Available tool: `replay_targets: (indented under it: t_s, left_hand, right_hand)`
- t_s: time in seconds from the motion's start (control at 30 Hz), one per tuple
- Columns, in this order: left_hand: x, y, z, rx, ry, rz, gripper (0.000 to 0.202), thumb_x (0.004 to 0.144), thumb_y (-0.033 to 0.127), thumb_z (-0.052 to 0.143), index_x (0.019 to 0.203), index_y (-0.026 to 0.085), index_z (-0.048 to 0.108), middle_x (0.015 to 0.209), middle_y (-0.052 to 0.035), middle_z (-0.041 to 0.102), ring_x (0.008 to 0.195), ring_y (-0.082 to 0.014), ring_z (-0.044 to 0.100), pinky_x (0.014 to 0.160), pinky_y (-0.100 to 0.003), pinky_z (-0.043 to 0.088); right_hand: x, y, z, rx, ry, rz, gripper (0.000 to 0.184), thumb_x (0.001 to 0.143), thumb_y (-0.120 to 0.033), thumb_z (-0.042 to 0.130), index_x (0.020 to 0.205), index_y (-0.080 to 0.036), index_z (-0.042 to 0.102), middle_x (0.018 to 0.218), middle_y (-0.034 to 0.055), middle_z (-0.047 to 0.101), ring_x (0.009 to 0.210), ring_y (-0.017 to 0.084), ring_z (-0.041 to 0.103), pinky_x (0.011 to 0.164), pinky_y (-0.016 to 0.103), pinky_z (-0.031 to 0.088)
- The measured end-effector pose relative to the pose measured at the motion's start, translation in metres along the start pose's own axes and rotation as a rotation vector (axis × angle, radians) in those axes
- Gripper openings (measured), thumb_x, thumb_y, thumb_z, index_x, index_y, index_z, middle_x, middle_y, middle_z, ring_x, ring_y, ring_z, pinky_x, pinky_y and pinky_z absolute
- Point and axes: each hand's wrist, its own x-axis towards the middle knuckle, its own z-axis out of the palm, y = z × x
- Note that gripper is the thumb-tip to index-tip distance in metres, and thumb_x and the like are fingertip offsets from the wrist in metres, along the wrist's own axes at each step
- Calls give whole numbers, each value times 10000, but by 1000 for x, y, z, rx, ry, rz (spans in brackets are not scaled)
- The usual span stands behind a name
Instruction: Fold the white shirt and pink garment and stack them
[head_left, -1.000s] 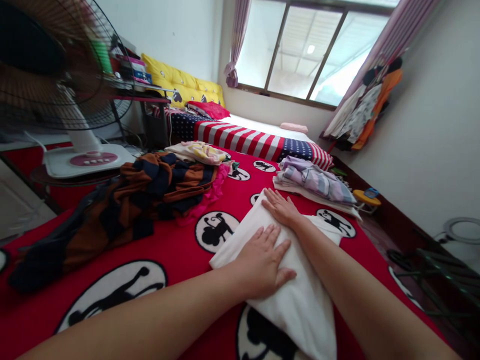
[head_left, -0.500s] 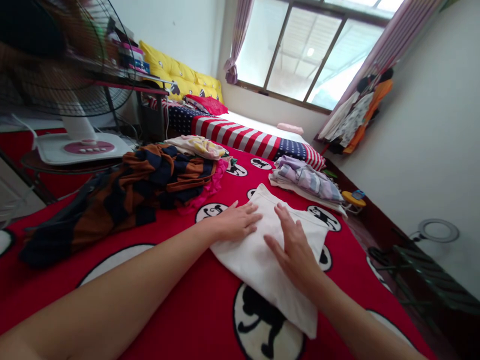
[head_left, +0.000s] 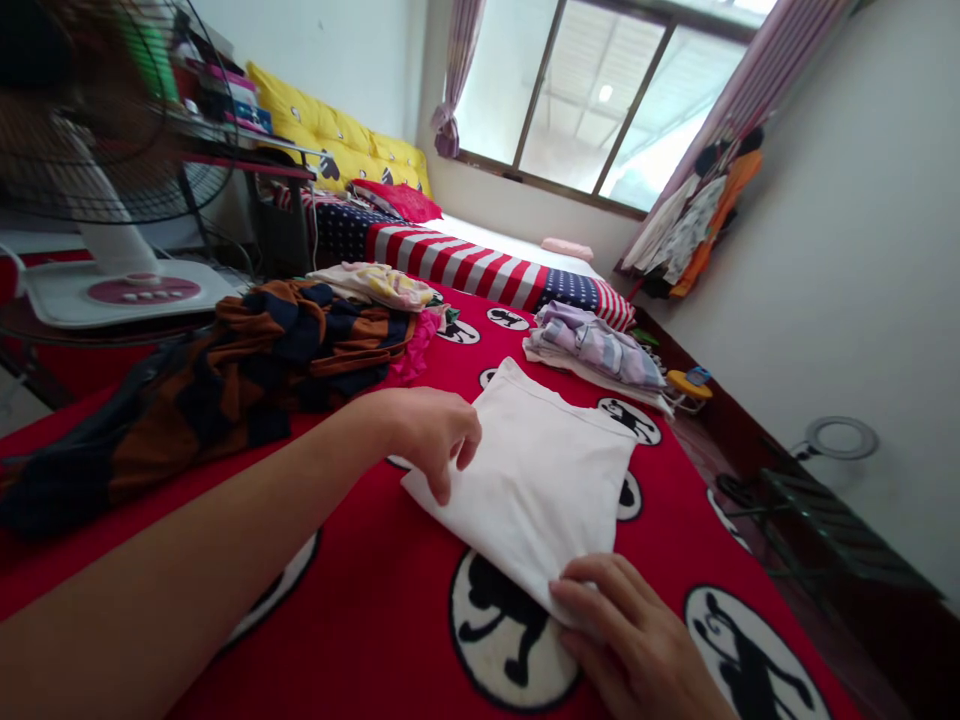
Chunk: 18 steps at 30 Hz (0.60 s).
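Note:
A white folded T-shirt (head_left: 547, 460) lies flat on the red bedspread (head_left: 360, 600), with its neckline toward the far side. My left hand (head_left: 431, 430) is over the shirt's left edge, thumb and bent fingers apart, with nothing visible between them. At the near right corner of the shirt, my right hand (head_left: 637, 630) pinches the cloth between thumb and fingers. Part of that corner is hidden under the hand.
Rumpled orange-and-navy clothing (head_left: 277, 350) is heaped on the left. Folded lilac and plaid clothes (head_left: 592, 345) form a pile beyond the shirt. A white fan (head_left: 120, 240) stands at far left, a yellow stool (head_left: 688, 385) by the right wall.
My right hand has moved from the shirt's middle down to its near right corner and closed on it. My left hand has shifted to the left edge, its fingers now bent.

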Motion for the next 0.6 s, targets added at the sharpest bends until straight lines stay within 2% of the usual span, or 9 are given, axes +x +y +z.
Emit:
replay_targets:
  t_s: [0.1, 0.2, 0.3, 0.4, 0.47, 0.53, 0.6]
  left_hand:
    - [-3, 24, 7, 116, -82, 10, 423, 468, 335, 850, 861, 231, 731, 832, -22, 703, 716, -212, 616, 581, -261, 413]
    - [2, 37, 18, 241, -24, 10, 215, 560, 192, 758, 775, 199, 745, 792, -67, 711, 699, -239, 628, 553, -283, 398]
    - [5, 32, 19, 222, 12, 51, 189, 588, 110, 660, 715, 214, 754, 705, -50, 708, 634, -211, 616, 525, -274, 376]
    - [4, 20, 14, 120, -41, 79, 190, 583, 134, 684, 727, 230, 759, 682, -8, 710, 585, -164, 593, 494, -245, 354]
    - [3, 15, 11, 53, -61, 94, 171, 596, 149, 695, 737, 225, 757, 683, 8, 711, 575, -141, 586, 489, -228, 353]
    - [2, 12, 8, -3, -60, 122, 156, 610, 146, 689, 735, 215, 751, 671, 18, 704, 572, -127, 581, 494, -213, 363]
    - [0, 11, 6, -61, -48, 157, 159, 626, 120, 660, 734, 201, 744, 655, 22, 694, 574, -118, 578, 503, -199, 373]
  right_hand:
    - [4, -3, 1, 33, -22, 26, 215, 906, -104, 447, 1073, -196, 545, 989, 82, 593, 885, 176, 578, 751, 285, 504]
    - [9, -3, -3, 51, -66, 62, 228, 926, -92, 367, 1001, -215, 543, 921, 62, 593, 818, 176, 566, 673, 284, 483]
    - [13, -5, -8, 25, -112, 90, 255, 922, -88, 310, 922, -212, 533, 860, 60, 590, 773, 187, 568, 620, 293, 468]
    - [20, -11, -6, -97, -88, 105, 204, 933, -163, 336, 866, -208, 524, 805, 61, 591, 729, 199, 578, 615, 314, 481]
    - [28, -18, 1, -223, 4, 95, 179, 925, -314, 426, 970, -186, 543, 893, 101, 621, 787, 233, 601, 646, 345, 504]
    - [40, -25, 11, -349, 104, 82, 435, 875, -447, 508, 1181, -137, 504, 1082, 170, 615, 928, 290, 603, 704, 381, 520]
    - [54, -31, 23, -426, 124, 83, 578, 846, -456, 554, 1303, -121, 440, 1186, 188, 586, 1011, 317, 584, 756, 401, 521]
